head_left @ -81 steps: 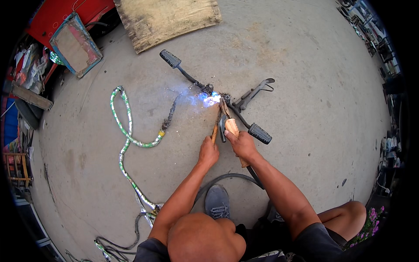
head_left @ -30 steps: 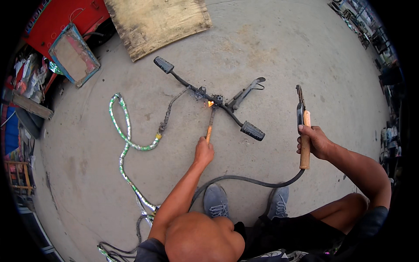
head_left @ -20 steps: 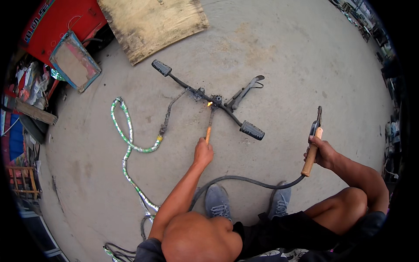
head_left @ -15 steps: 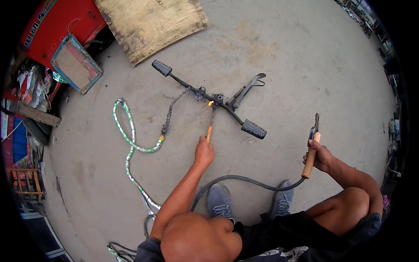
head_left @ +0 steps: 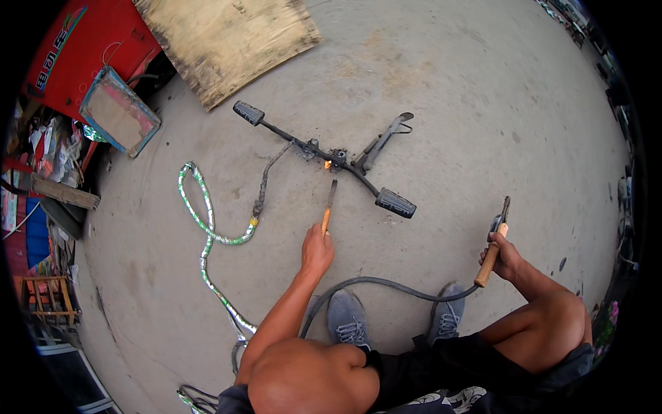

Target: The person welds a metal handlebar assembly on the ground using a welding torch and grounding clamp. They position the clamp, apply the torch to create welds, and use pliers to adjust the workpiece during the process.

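My left hand (head_left: 317,252) is closed around the orange handle of a slim tool (head_left: 329,207) with a dark, straight metal shaft; its exact kind is unclear. The tip points at a black footrest bar (head_left: 281,132) lying on the ground, just short of it. A small orange glow (head_left: 327,165) shows at the bar's middle joint. Rubber pegs cap both ends, and a kickstand (head_left: 380,145) sticks out on the far side. Off to the right, my right hand (head_left: 507,257) grips a welding electrode holder (head_left: 488,265) by its wooden handle. No rod is visible in its jaws.
A black cable (head_left: 386,281) runs from the holder past my shoes (head_left: 348,319). Another cable, wrapped in silver and green (head_left: 207,200), loops left and joins the bar. Plywood (head_left: 231,45), a blue-edged panel (head_left: 121,114) and a red vehicle (head_left: 96,48) are at the far left.
The tool's tip has drawn back from the bar's joint, leaving a gap, and the glow there is smaller. My right hand still holds the electrode holder, now angled slightly more to the right.
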A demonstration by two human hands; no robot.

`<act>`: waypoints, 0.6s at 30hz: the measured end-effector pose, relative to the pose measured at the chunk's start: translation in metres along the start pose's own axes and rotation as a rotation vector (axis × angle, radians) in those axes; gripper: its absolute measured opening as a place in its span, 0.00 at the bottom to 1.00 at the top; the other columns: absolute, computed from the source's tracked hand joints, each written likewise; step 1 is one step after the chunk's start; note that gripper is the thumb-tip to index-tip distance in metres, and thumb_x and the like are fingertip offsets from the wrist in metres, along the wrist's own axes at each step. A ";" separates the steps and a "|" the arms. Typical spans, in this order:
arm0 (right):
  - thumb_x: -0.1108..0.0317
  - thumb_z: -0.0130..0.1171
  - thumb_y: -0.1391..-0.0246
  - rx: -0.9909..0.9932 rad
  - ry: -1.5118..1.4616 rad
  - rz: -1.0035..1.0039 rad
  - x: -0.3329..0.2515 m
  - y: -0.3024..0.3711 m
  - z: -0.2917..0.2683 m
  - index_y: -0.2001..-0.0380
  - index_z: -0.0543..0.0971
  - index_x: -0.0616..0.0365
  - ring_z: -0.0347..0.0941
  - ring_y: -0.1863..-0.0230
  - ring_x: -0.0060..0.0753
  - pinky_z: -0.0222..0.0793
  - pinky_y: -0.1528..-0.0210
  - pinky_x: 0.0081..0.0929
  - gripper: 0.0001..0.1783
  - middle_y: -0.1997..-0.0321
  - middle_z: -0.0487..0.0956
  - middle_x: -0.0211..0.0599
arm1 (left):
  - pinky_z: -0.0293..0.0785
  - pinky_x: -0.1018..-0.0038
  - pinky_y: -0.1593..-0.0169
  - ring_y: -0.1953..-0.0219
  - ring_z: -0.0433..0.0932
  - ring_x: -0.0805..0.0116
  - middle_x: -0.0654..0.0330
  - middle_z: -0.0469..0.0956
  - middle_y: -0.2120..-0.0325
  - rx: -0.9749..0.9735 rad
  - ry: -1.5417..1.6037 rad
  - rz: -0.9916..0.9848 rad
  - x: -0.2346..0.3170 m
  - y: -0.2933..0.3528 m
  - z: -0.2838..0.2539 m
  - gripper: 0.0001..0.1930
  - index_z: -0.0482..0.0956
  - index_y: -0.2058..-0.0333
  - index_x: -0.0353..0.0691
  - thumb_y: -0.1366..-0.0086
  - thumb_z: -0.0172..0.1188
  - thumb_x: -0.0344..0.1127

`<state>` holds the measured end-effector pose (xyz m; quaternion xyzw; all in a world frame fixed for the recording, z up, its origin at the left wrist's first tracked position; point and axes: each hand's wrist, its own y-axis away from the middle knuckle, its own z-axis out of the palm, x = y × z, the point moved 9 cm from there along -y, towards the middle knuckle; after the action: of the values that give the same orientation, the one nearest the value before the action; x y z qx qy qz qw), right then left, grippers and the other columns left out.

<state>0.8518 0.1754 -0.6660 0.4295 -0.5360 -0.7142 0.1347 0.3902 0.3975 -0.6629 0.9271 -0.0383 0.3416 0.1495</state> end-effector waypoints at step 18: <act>0.64 0.64 0.55 0.206 0.026 -0.013 0.001 -0.015 -0.011 0.67 0.66 0.56 0.65 0.80 0.37 0.67 0.76 0.43 0.19 0.79 0.64 0.35 | 0.72 0.55 0.57 0.59 0.71 0.41 0.41 0.67 0.61 -0.022 -0.115 0.045 0.007 0.042 0.012 0.11 0.70 0.59 0.28 0.37 0.54 0.28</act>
<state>0.8633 0.1730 -0.6802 0.4538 -0.6019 -0.6506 0.0919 0.3957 0.3538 -0.6562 0.9425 -0.0712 0.2904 0.1494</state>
